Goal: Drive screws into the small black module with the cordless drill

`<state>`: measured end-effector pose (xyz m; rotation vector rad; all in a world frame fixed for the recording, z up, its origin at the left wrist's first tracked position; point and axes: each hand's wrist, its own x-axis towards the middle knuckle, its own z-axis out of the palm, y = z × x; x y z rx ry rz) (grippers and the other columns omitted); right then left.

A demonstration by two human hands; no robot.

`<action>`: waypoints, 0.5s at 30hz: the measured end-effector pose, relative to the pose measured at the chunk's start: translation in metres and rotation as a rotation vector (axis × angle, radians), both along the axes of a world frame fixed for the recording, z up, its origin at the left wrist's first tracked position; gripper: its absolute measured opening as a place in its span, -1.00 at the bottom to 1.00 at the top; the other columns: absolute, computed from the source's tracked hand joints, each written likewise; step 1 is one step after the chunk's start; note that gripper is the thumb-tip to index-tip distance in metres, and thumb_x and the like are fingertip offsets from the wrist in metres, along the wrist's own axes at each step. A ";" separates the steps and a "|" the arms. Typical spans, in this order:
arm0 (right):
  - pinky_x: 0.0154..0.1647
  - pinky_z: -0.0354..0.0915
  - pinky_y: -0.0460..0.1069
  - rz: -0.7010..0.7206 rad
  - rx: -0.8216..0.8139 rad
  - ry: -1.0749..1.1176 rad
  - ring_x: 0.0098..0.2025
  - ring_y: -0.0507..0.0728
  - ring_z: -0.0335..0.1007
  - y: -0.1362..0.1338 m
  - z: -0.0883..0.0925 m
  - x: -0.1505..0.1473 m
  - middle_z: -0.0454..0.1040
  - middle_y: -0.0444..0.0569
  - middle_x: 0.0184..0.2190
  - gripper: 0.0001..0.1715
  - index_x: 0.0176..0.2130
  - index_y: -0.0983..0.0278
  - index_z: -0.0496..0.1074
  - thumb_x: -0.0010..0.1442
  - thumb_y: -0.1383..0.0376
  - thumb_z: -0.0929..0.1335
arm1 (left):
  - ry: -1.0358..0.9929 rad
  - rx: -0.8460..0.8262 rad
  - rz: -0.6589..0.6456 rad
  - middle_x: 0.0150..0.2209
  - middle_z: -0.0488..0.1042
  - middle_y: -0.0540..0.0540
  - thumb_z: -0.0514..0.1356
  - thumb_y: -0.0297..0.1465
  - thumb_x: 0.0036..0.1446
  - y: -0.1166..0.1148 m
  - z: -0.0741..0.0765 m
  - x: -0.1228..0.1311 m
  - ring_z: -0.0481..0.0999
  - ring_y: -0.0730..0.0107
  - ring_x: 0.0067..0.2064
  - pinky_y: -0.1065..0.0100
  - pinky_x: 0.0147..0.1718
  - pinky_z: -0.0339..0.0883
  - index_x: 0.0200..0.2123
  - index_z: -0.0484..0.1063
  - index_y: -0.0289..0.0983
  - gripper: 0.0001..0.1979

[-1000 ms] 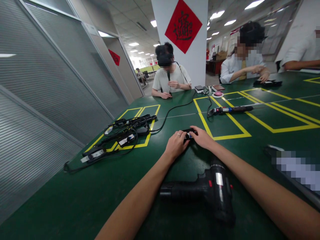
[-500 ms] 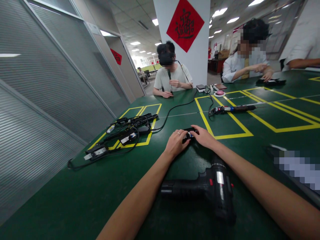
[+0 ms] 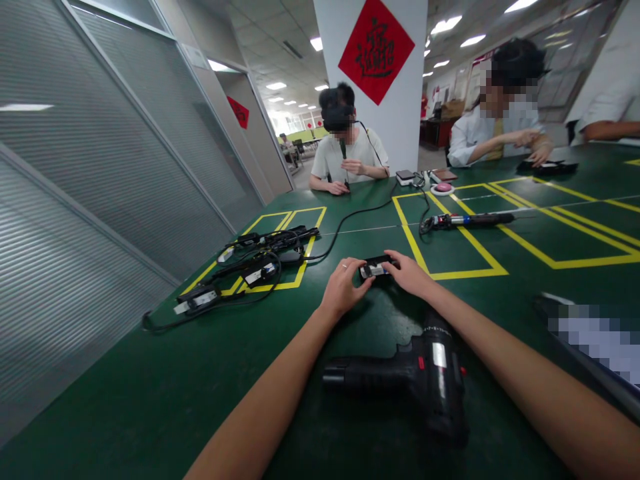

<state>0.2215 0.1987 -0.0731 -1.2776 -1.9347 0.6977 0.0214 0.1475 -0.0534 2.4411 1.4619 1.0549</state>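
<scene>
On the near part of the green table [image 3: 200, 393] lies a black power drill [image 3: 410, 380], unheld. Past it, the left hand [image 3: 341, 290] and right hand [image 3: 410, 275] pinch opposite ends of a small black casing [image 3: 374, 269]; how finished it is cannot be told. Farther off, cabled devices [image 3: 260, 272] lie heaped, clear of both hands.

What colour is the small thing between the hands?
The small thing is mostly black, with a whitish patch; the head view shows it best.
</scene>
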 end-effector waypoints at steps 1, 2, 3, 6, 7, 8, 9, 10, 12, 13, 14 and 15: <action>0.15 0.23 0.12 0.001 -0.005 -0.003 0.08 0.23 0.38 -0.001 0.001 0.000 0.41 0.18 0.09 -0.43 0.19 0.37 0.28 0.26 0.16 0.26 | -0.027 -0.030 0.012 -0.05 0.43 -0.20 0.20 -0.30 0.16 -0.004 0.003 -0.008 0.39 0.15 0.04 0.12 0.08 0.27 -0.02 0.37 -0.25 -0.67; 0.15 0.23 0.12 0.004 -0.007 -0.007 0.09 0.23 0.37 -0.001 0.002 0.001 0.41 0.18 0.10 -0.42 0.19 0.36 0.27 0.26 0.15 0.25 | -0.049 -0.069 0.020 -0.07 0.45 -0.18 0.21 -0.30 0.15 -0.009 0.005 -0.018 0.41 0.16 0.03 0.13 0.07 0.28 -0.04 0.39 -0.25 -0.68; 0.15 0.22 0.13 0.008 -0.008 -0.010 0.09 0.23 0.37 -0.002 0.003 0.001 0.40 0.18 0.10 -0.42 0.19 0.36 0.27 0.27 0.14 0.25 | -0.068 -0.115 0.025 -0.11 0.47 -0.14 0.24 -0.29 0.13 -0.015 0.007 -0.029 0.44 0.17 -0.01 0.15 0.04 0.31 -0.06 0.42 -0.23 -0.69; 0.17 0.21 0.14 0.019 -0.005 -0.009 0.11 0.24 0.35 -0.002 0.002 0.002 0.37 0.18 0.13 -0.41 0.20 0.36 0.27 0.27 0.13 0.25 | -0.131 -0.286 0.066 -0.20 0.51 -0.09 0.28 -0.28 0.10 -0.033 0.006 -0.070 0.51 0.21 -0.13 0.15 -0.05 0.38 -0.04 0.43 -0.23 -0.65; 0.16 0.21 0.14 0.020 -0.006 -0.007 0.11 0.24 0.35 -0.001 0.002 0.002 0.37 0.18 0.14 -0.41 0.20 0.34 0.26 0.27 0.13 0.25 | -0.160 -0.344 0.092 -0.22 0.52 -0.08 0.27 -0.29 0.11 -0.038 0.004 -0.084 0.53 0.21 -0.16 0.13 -0.07 0.41 -0.02 0.42 -0.24 -0.64; 0.16 0.21 0.14 0.020 -0.011 -0.004 0.10 0.24 0.35 -0.001 0.001 0.002 0.36 0.17 0.14 -0.41 0.20 0.33 0.26 0.27 0.13 0.25 | -0.190 -0.403 0.115 -0.19 0.53 -0.10 0.27 -0.30 0.12 -0.041 0.002 -0.097 0.53 0.22 -0.16 0.12 -0.10 0.42 -0.01 0.41 -0.26 -0.64; 0.16 0.21 0.14 0.020 -0.016 -0.002 0.10 0.23 0.36 -0.001 0.001 0.002 0.36 0.16 0.14 -0.42 0.20 0.32 0.26 0.27 0.13 0.25 | -0.221 -0.455 0.135 -0.12 0.51 -0.13 0.23 -0.31 0.17 -0.044 0.000 -0.108 0.53 0.22 -0.14 0.11 -0.11 0.43 0.00 0.39 -0.29 -0.66; 0.15 0.22 0.14 0.020 -0.020 0.001 0.10 0.23 0.36 -0.001 0.000 0.002 0.37 0.15 0.14 -0.42 0.20 0.31 0.26 0.27 0.12 0.25 | -0.252 -0.499 0.157 -0.02 0.46 -0.16 0.18 -0.31 0.23 -0.045 -0.002 -0.118 0.51 0.22 -0.09 0.09 -0.13 0.44 0.02 0.37 -0.30 -0.68; 0.14 0.23 0.14 0.020 -0.023 0.005 0.08 0.23 0.37 -0.001 -0.001 0.003 0.37 0.14 0.14 -0.42 0.20 0.30 0.26 0.27 0.12 0.25 | -0.310 -0.567 0.210 0.03 0.43 -0.17 0.16 -0.32 0.24 -0.045 -0.004 -0.131 0.50 0.20 -0.06 0.08 -0.12 0.44 0.04 0.35 -0.29 -0.67; 0.14 0.23 0.14 0.022 -0.023 0.008 0.08 0.22 0.37 -0.001 -0.001 0.003 0.37 0.14 0.13 -0.42 0.20 0.30 0.26 0.27 0.12 0.25 | -0.337 -0.597 0.233 0.03 0.42 -0.18 0.16 -0.32 0.24 -0.043 -0.004 -0.136 0.49 0.20 -0.06 0.08 -0.12 0.44 0.05 0.35 -0.29 -0.67; 0.14 0.23 0.14 0.023 -0.022 0.011 0.07 0.22 0.38 -0.001 -0.001 0.003 0.38 0.14 0.13 -0.42 0.20 0.29 0.26 0.27 0.12 0.25 | -0.361 -0.625 0.252 0.03 0.42 -0.17 0.17 -0.32 0.24 -0.042 -0.003 -0.139 0.49 0.20 -0.06 0.08 -0.12 0.44 0.05 0.35 -0.29 -0.67; 0.13 0.23 0.14 0.023 -0.022 0.013 0.07 0.22 0.38 -0.001 -0.001 0.003 0.38 0.14 0.12 -0.43 0.20 0.29 0.26 0.27 0.12 0.25 | -0.384 -0.653 0.266 0.03 0.42 -0.17 0.17 -0.32 0.24 -0.041 -0.003 -0.141 0.49 0.20 -0.06 0.08 -0.12 0.44 0.05 0.35 -0.29 -0.67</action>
